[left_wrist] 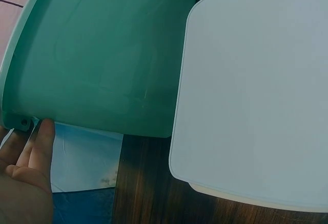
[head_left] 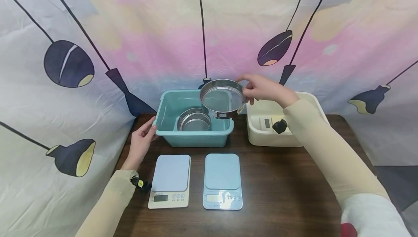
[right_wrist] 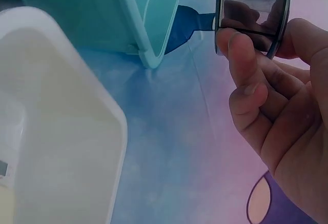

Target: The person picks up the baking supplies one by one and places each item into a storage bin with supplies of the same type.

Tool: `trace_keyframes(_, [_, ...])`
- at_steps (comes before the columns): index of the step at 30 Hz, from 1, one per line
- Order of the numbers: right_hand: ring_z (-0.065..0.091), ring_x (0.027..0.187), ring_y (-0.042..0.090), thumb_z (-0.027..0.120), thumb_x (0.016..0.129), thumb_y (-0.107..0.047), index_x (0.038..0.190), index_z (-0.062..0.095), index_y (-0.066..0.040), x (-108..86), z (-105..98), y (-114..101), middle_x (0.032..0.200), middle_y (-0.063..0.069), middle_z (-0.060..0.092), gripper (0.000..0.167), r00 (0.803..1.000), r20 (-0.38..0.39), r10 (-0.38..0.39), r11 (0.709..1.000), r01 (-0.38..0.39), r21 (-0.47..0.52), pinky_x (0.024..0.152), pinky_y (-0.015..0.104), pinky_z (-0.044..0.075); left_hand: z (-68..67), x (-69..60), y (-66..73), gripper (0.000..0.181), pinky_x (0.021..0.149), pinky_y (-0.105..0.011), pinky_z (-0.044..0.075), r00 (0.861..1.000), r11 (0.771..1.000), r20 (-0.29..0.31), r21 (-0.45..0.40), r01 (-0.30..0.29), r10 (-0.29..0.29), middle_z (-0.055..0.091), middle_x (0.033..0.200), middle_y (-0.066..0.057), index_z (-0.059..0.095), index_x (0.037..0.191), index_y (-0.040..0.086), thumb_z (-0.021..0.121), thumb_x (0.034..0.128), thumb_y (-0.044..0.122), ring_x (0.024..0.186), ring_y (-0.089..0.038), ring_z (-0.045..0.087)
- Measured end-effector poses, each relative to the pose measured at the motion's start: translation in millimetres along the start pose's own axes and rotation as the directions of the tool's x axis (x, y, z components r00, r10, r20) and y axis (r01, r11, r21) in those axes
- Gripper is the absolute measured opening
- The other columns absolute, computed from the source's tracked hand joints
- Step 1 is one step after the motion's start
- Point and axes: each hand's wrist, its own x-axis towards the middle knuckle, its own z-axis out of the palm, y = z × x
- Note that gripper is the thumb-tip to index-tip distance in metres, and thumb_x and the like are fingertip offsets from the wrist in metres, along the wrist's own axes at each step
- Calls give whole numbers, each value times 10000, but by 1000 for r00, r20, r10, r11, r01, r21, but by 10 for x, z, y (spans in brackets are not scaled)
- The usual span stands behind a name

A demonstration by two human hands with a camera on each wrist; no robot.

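Observation:
My right hand (head_left: 261,89) pinches the rim of a round metal sieve (head_left: 223,99), held tilted above the right part of the teal bin (head_left: 192,139). In the right wrist view the fingers and thumb of that hand (right_wrist: 282,90) grip the shiny sieve wall (right_wrist: 253,14). Inside the teal bin, more round metal sieves (head_left: 195,121) lie, one seemingly within another. My left hand (head_left: 140,142) holds the bin's left rim; in the left wrist view its fingers (left_wrist: 43,147) are at the green bin's edge (left_wrist: 92,127).
A white kitchen scale (head_left: 171,175) and a light blue scale (head_left: 222,179) lie side by side on the brown table (head_left: 277,186). At the right is a cream bin (head_left: 274,141) with a small device (head_left: 266,123) and something yellowish inside. A patterned cloth (head_left: 163,41) hangs behind.

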Motion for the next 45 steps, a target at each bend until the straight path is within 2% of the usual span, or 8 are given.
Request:
trace_keyframes(10, [662, 597, 201, 493, 963, -35, 1547, 409, 13, 295, 55, -116, 749, 115, 725, 593, 999, 22, -32, 999, 32, 4, 559, 282, 480, -2, 7, -2, 491, 882, -163, 569, 1000, 1000, 1, 3, 5, -5, 546, 1469, -283, 509, 1545, 93, 589, 1085, 245, 1097, -11, 669])
trace_keyframes(18, [679, 625, 198, 512, 979, -62, 1568, 411, -6, 514, 126, -195, 777, 107, 748, 600, 999, 27, -19, 1000, 19, -18, 544, 278, 496, -10, 4, -14, 507, 875, -147, 565, 1000, 1000, -3, 22, 18, -18, 553, 1465, -274, 491, 1555, 83, 586, 1087, 254, 1096, -7, 665])
trace_keyframes(25, [713, 705, 364, 526, 985, -60, 1561, 405, 24, 708, 226, -215, 770, 106, 751, 595, 999, 36, -10, 1000, 10, 9, 557, 327, 532, -21, 8, -30, 500, 876, -171, 576, 1000, 1000, -24, 24, 8, -7, 571, 1417, -298, 491, 1548, 53, 581, 1088, 226, 1054, -9, 677])
trace_keyframes(27, [713, 713, 374, 530, 978, -57, 1558, 410, 26, 756, 263, -225, 767, 109, 750, 598, 999, 36, -7, 1000, 6, 16, 550, 331, 534, -24, 1, -31, 495, 872, -171, 578, 1000, 1000, -29, 29, 7, -6, 582, 1396, -302, 496, 1545, 52, 582, 1088, 224, 1052, -19, 682])
trace_keyframes(33, [682, 620, 215, 541, 985, -55, 1543, 426, 15, 891, 381, -250, 758, 109, 741, 573, 998, 58, 18, 999, -21, 39, 548, 305, 524, -36, -21, -20, 490, 867, -171, 579, 999, 999, -35, 43, 5, -4, 603, 1357, -310, 500, 1543, 55, 580, 1089, 219, 1049, -29, 688])
trace_keyframes(36, [680, 618, 183, 552, 1007, -71, 1530, 432, 17, 948, 446, -269, 763, 108, 740, 543, 997, 70, 30, 999, -33, 34, 630, 387, 586, -37, -29, -1, 487, 873, -180, 580, 999, 999, -36, 42, 6, -5, 603, 1367, -303, 504, 1542, 63, 580, 1089, 225, 1048, -19, 684])
trace_keyframes(40, [693, 647, 204, 543, 1025, -83, 1526, 438, 7, 1006, 535, -288, 793, 116, 748, 520, 997, 73, 40, 999, -42, 24, 709, 484, 607, -29, -38, 12, 480, 886, -183, 577, 999, 1000, -35, 24, 12, -12, 592, 1410, -280, 516, 1537, 76, 578, 1091, 240, 1069, -9, 679])
trace_keyframes(45, [715, 721, 272, 533, 1041, -97, 1532, 425, -13, 1068, 641, -303, 835, 122, 750, 510, 994, 89, 64, 997, -67, 32, 739, 512, 591, -34, -55, -8, 485, 876, -156, 571, 1000, 1000, -26, 26, 16, -15, 562, 1470, -250, 510, 1545, 93, 578, 1091, 247, 1094, -3, 669])
